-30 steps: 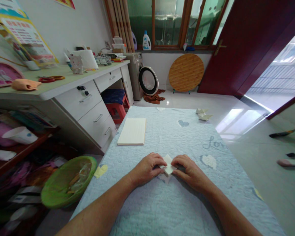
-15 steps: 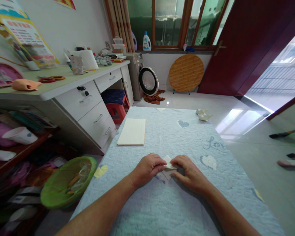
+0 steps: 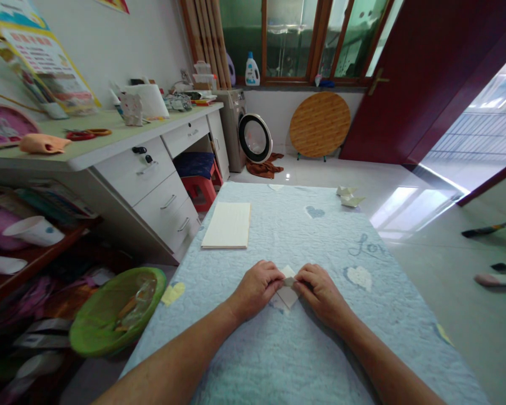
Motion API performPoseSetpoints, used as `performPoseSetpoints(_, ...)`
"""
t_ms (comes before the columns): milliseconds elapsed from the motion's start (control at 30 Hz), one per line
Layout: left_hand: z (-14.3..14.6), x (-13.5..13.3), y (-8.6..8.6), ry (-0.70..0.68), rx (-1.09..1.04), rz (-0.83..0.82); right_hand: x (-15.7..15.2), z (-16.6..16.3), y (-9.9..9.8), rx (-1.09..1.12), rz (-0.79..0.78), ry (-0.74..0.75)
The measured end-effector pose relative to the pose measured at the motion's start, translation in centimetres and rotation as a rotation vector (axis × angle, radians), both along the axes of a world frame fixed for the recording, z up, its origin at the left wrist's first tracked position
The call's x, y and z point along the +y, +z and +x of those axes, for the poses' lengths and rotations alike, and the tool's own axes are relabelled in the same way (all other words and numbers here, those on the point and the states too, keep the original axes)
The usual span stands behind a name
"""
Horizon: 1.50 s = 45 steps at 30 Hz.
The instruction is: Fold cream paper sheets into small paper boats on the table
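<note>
A small piece of folded white paper (image 3: 288,296) lies near the middle of the cloth-covered table (image 3: 253,360). My left hand (image 3: 259,286) pinches its left side between thumb and fingers. On the opposite side, my right hand (image 3: 316,287) grips the paper the same way, thumb toward me. A raised flap shows between the two hands, and a pointed corner faces me. Beyond my left hand rests a pad of pale paper (image 3: 226,226). Two folded paper pieces (image 3: 349,197) sit at the far right corner of the table.
A green basket (image 3: 82,332) with plastic and other items stands left of the table. Farther left are a shelf and a white desk (image 3: 126,174) with drawers. A red stool (image 3: 200,180), an open washing machine (image 3: 236,129) and a round wooden board (image 3: 319,125) are beyond the table.
My right thumb has closed in onto the paper, where before it stood apart from the fingers. The flap between my hands has shifted slightly. The pad and far paper pieces have stayed put.
</note>
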<state>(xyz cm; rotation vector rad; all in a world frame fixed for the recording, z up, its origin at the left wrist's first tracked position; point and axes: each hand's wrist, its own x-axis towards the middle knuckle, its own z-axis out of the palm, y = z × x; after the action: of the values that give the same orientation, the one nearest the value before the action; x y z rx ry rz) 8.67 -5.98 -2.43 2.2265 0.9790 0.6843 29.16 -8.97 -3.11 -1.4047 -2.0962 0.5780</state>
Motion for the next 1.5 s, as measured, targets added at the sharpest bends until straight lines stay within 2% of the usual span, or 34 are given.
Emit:
performPoseSetpoints(433,-0.3,0.1,0.3,0.136,0.167,-0.008,0.2,0.4,-0.4,-0.102,-0.018,-0.042)
performPoseSetpoints(667,-0.4,0.3,0.4,0.189,0.214,-0.046,0.0,0.1,0.0,-0.148,-0.096,-0.116)
performPoseSetpoints(867,-0.6,0.2,0.6,0.181,0.207,-0.047,-0.1,0.0,0.3,-0.139,-0.126,-0.135)
performPoseSetpoints(1033,-0.6,0.1,0.7,0.147,0.194,-0.043,-0.5,-0.6,0.5,-0.086,-0.044,-0.129)
performPoseSetpoints(1233,-0.7,0.1,0.5,0.109,0.16,-0.021,-0.7,-1.5,0.5,-0.052,0.03,-0.05)
performPoseSetpoints(1500,-0.7,0.1,0.4,0.135,0.186,-0.026,-0.3,-1.7,0.3,-0.158,-0.038,-0.077)
